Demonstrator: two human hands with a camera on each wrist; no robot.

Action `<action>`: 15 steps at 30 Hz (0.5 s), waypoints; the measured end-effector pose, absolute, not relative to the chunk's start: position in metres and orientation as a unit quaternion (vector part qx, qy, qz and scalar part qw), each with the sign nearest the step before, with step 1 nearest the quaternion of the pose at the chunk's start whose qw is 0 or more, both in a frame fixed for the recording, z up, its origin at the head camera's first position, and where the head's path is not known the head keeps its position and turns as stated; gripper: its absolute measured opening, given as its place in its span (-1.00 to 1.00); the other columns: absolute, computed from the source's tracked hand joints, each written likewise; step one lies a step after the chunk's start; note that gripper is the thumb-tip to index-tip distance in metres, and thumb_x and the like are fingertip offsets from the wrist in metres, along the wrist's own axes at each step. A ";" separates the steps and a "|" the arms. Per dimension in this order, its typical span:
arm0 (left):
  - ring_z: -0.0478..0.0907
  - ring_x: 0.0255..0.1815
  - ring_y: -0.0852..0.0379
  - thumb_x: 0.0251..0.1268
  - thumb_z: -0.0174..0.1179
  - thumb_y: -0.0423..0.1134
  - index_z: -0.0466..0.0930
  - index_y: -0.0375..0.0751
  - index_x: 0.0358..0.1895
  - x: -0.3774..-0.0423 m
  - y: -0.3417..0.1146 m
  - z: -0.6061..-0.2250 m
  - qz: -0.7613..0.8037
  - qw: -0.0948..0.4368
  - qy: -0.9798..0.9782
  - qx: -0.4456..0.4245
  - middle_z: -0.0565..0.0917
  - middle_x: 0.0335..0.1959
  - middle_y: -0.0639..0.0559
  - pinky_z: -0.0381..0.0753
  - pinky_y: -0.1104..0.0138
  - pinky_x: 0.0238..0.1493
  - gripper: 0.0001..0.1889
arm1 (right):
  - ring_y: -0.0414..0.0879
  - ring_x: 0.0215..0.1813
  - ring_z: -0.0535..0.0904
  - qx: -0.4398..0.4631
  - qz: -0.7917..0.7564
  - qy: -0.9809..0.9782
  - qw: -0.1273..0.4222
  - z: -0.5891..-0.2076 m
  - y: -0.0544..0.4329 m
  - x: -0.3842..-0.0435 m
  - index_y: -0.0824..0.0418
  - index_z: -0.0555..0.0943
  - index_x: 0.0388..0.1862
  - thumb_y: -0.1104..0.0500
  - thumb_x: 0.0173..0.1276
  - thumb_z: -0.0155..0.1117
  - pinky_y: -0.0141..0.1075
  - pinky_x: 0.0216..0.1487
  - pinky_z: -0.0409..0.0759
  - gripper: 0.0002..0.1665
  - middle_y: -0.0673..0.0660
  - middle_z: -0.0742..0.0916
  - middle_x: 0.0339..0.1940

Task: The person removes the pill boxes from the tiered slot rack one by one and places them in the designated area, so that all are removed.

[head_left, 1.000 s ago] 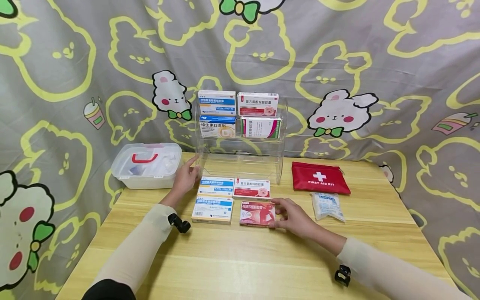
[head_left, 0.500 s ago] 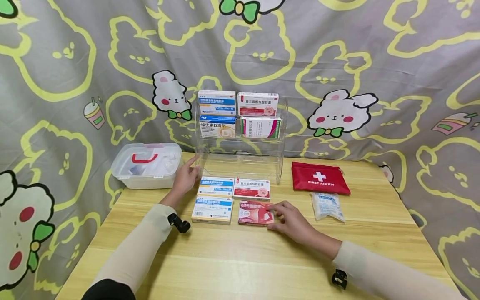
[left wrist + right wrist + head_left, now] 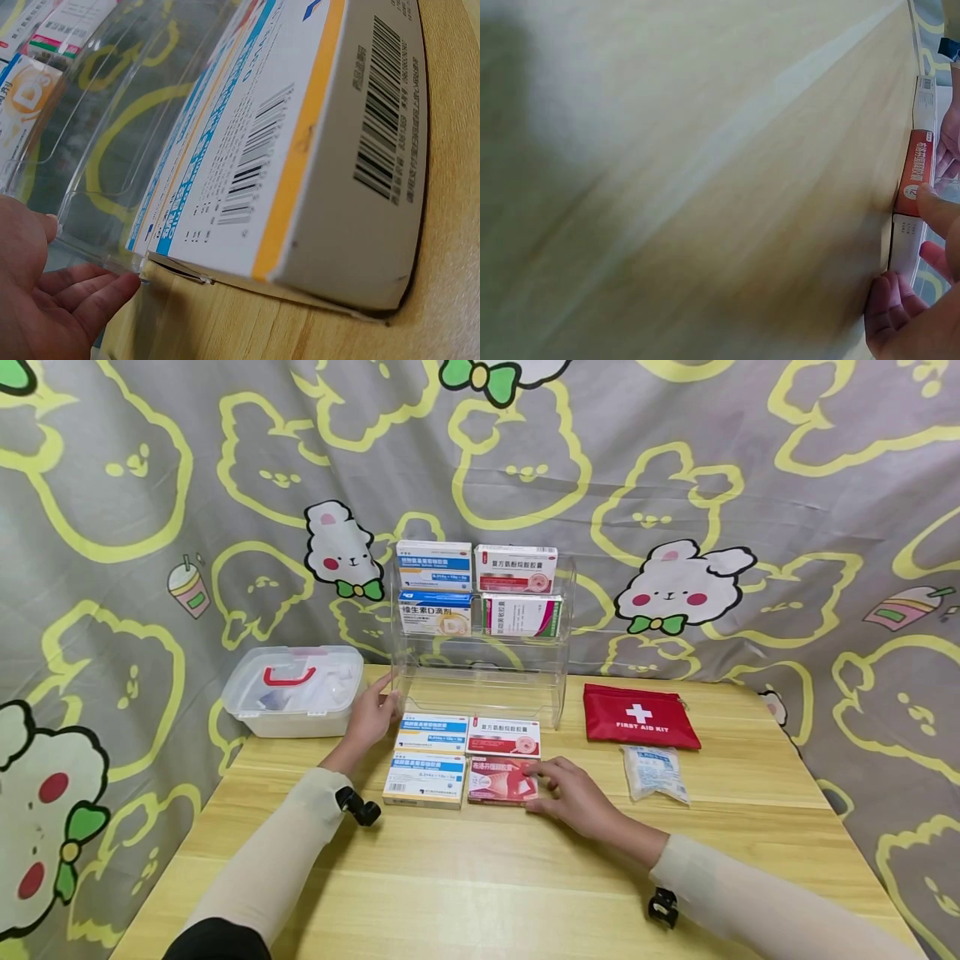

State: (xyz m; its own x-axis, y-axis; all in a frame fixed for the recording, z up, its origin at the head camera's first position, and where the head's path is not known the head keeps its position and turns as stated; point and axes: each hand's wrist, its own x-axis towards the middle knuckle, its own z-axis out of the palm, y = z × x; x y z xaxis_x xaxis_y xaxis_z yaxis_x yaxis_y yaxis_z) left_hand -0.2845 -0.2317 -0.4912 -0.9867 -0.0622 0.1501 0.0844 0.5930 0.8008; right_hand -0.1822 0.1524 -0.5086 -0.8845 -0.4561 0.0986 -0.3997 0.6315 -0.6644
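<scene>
Head view looks forward and down over the table (image 3: 480,885); wrist views sit nearer, tilted; head and right share the red box (image 3: 497,781).

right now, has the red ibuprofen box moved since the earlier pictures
Yes, in the head view the red ibuprofen box shifted left and slightly toward the clear rack, closing on the front glucosamine box, which stayed put.

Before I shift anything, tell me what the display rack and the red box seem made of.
Display rack: probably clear, glossy plastic; the backdrop shows through, edges catch light.
Red box: likely smooth printed card; flat faces, crisp edges.
</scene>
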 end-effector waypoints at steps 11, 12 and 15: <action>0.70 -0.20 -0.12 0.66 0.03 -0.25 0.28 0.04 0.61 -0.286 -0.231 -0.492 -0.458 0.086 -0.885 0.001 0.72 0.07 -0.33 0.61 0.27 -0.31 -0.46 | -0.11 -0.15 0.52 -0.221 -0.342 0.912 0.041 -0.506 0.144 -0.184 -0.04 0.67 0.27 -0.04 0.22 0.61 -0.19 -0.12 0.52 -0.38 -0.02 0.65 -0.02; 0.70 -0.20 -0.12 0.66 0.04 -0.26 0.29 0.04 0.60 -0.286 -0.230 -0.492 -0.459 0.086 -0.884 0.002 0.72 0.07 -0.33 0.60 0.28 -0.31 -0.46 | -0.11 -0.15 0.52 -0.221 -0.342 0.913 0.041 -0.506 0.144 -0.184 -0.03 0.67 0.27 -0.04 0.22 0.61 -0.19 -0.12 0.52 -0.38 -0.02 0.65 -0.03; 0.69 -0.23 -0.11 0.66 0.04 -0.25 0.29 0.03 0.60 -0.286 -0.230 -0.491 -0.456 0.087 -0.886 0.001 0.73 0.05 -0.33 0.57 0.30 -0.34 -0.47 | -0.12 -0.16 0.52 -0.219 -0.338 0.914 0.041 -0.506 0.143 -0.184 -0.04 0.67 0.27 -0.06 0.22 0.60 -0.21 -0.14 0.51 -0.38 -0.02 0.65 -0.03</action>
State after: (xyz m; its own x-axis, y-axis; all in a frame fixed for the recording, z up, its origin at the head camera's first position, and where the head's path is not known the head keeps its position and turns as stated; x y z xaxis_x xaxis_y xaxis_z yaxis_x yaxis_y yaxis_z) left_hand -0.2857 -0.2302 -0.4909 -0.9848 -0.0821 0.1528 0.0768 0.5836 0.8084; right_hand -0.1841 0.1433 -0.5061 -0.9003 -0.4291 0.0725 -0.3733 0.6758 -0.6356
